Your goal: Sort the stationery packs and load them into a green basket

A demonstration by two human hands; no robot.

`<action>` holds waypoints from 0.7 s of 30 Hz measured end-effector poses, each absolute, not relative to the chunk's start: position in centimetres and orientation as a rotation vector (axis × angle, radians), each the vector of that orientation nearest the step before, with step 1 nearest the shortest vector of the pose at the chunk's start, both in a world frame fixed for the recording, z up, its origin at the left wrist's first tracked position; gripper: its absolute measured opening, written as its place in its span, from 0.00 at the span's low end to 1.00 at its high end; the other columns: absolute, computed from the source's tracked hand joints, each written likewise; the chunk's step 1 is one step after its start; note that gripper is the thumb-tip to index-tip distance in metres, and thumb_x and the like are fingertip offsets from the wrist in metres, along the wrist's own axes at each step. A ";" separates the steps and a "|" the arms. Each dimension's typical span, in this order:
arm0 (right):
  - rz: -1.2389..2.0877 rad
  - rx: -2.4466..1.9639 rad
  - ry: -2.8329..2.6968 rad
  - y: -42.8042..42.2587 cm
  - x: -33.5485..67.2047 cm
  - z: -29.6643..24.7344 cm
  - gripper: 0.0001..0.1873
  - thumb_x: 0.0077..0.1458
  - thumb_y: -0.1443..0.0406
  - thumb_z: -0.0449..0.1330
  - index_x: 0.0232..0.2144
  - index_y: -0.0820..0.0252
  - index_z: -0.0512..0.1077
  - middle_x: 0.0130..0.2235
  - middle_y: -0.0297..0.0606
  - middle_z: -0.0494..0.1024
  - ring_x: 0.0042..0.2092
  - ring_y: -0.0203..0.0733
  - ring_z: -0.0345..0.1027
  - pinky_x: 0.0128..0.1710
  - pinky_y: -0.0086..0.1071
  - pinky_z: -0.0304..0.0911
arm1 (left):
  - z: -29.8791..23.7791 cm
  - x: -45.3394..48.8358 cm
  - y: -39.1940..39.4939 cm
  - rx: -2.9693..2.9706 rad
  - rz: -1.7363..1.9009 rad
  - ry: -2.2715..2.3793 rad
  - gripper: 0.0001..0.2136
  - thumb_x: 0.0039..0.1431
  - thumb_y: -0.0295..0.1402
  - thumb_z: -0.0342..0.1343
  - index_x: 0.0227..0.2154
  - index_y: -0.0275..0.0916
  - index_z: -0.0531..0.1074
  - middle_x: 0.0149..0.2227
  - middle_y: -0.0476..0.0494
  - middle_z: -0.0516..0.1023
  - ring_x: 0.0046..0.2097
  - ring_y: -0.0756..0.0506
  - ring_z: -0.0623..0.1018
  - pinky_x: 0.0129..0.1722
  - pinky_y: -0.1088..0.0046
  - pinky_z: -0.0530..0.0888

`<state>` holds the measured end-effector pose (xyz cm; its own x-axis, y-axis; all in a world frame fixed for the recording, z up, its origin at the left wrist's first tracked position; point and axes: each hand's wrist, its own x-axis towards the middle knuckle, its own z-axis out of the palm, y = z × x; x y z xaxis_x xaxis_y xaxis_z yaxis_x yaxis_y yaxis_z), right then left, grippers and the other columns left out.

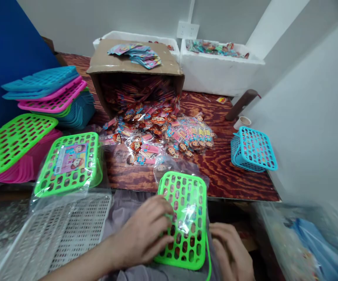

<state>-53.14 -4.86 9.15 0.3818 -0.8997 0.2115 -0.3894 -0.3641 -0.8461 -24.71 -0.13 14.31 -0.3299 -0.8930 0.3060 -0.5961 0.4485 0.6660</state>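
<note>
A green plastic basket (188,210) with a slotted lid rests at the table's front edge over my lap, with part of it inside a clear bag (176,166). My left hand (150,230) grips its left side, fingers curled at the lid's edge. Close against the right side is my right hand (230,249), its fingers bent; whatever they hold is hidden. A thin green handle (209,257) hangs between that hand and the lid. To the left lies another green basket (50,177), bagged, with a printed card (71,158) on its lid.
Small packets (145,148) spill from a cardboard box (136,62) onto the wooden table (230,181). White foam boxes (221,76) stand behind. Stacked lids and baskets (54,97) are at left, a blue basket (257,148) and paper cup (242,122) at right. A white crate (78,222) sits lower left.
</note>
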 end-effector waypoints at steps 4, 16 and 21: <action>-0.893 -0.936 1.284 -7.5 -49.9 9.0 0.26 0.62 0.49 0.56 0.56 0.55 0.69 0.54 0.45 0.77 0.54 0.50 0.72 0.53 0.42 0.69 | 11.6 -25.0 -1.7 1.512 -0.912 -0.971 0.19 0.65 0.42 0.53 0.56 0.42 0.65 0.58 0.38 0.70 0.60 0.39 0.70 0.59 0.60 0.69; -0.735 -0.567 1.175 -6.4 -45.1 11.6 0.44 0.46 0.51 0.71 0.62 0.52 0.63 0.54 0.43 0.79 0.54 0.57 0.73 0.51 0.47 0.72 | 11.2 -27.0 0.0 1.231 -1.675 -0.451 0.38 0.60 0.45 0.62 0.68 0.47 0.51 0.64 0.39 0.68 0.61 0.36 0.72 0.59 0.56 0.71; -0.632 -0.396 1.167 -4.7 -45.8 12.6 0.48 0.47 0.52 0.70 0.66 0.48 0.56 0.55 0.43 0.78 0.54 0.58 0.73 0.52 0.52 0.70 | 10.9 -26.9 0.9 1.236 -1.707 -0.456 0.37 0.56 0.49 0.64 0.66 0.45 0.59 0.61 0.38 0.72 0.63 0.34 0.70 0.60 0.53 0.71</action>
<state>-45.83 -4.71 12.59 0.2517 -0.6450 -0.7215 0.2522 0.7635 -0.5946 -26.86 0.87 10.88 -0.0426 -0.8480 -0.5283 0.4715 -0.4833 0.7376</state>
